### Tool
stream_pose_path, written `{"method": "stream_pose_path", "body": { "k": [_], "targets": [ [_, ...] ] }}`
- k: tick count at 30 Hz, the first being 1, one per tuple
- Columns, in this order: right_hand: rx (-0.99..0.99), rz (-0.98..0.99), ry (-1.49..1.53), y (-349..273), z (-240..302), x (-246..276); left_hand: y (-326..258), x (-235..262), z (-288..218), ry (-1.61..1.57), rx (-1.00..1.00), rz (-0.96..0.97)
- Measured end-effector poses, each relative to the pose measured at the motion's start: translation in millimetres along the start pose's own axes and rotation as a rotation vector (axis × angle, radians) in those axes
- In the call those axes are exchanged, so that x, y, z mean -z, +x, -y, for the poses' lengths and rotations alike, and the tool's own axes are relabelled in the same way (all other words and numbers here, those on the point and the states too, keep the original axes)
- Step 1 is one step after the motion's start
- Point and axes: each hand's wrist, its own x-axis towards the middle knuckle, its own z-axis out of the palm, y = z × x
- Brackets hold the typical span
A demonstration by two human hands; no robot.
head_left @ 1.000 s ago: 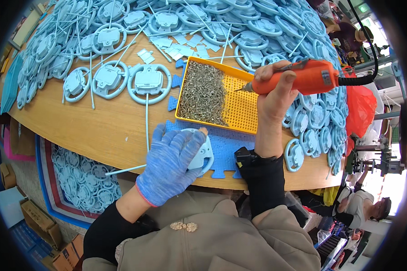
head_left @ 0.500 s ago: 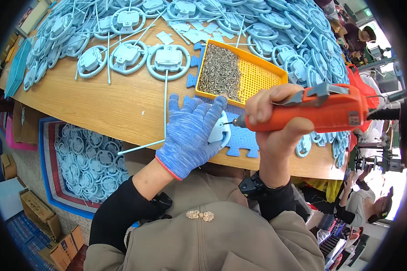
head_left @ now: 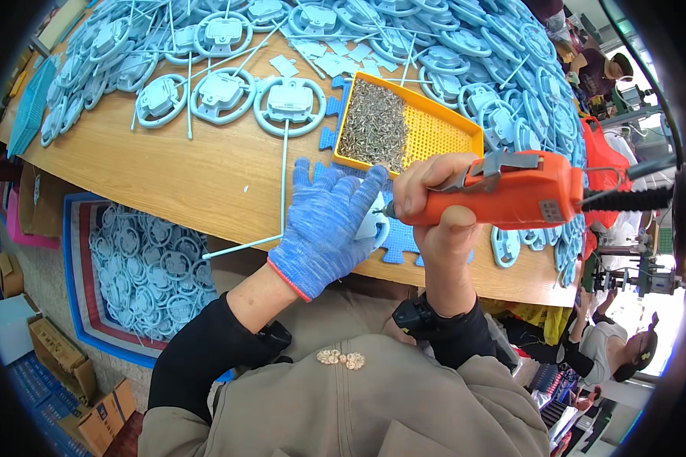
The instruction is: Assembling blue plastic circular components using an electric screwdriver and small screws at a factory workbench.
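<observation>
My left hand (head_left: 320,228), in a blue knitted glove, presses a light-blue plastic ring-shaped part (head_left: 372,227) down at the table's near edge. Its fingers cover much of the part, and a thin light-blue rod sticks out to the left from under the hand. In my bare right hand (head_left: 443,232) is an orange electric screwdriver (head_left: 503,194), lying nearly level. The tool's tip meets the part beside my left fingers; the screw there is too small to make out. A blue foam mat (head_left: 399,242) lies beneath.
Just beyond my hands stands a yellow tray (head_left: 443,131) of small metal screws. Similar light-blue parts (head_left: 288,103) are heaped across the table's far side. A striped bag (head_left: 80,274) full of such parts sits below left. Other people are at the right.
The screwdriver has moved left and closer in, its bit now mostly out of sight at the part. My left hand still holds the part; the view has shifted slightly.
</observation>
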Motion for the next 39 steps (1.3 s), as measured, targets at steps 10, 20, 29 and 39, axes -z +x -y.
{"method": "stream_pose_path", "body": {
  "k": [10, 20, 29, 39],
  "targets": [
    [0.141, -0.185, 0.082, 41, 9, 76, -91, 112, 48, 0.004, 0.137, 0.365],
    [0.175, -0.189, 0.088, 50, -24, 93, 64, 32, 92, 0.296, 0.171, -0.072],
    [0.109, -0.171, 0.090, 47, -33, 91, 84, 26, 114, 0.236, 0.100, 0.069],
    [0.143, -0.204, 0.074, 53, -19, 93, 14, 46, 49, 0.116, -0.341, 0.043]
  ]
}}
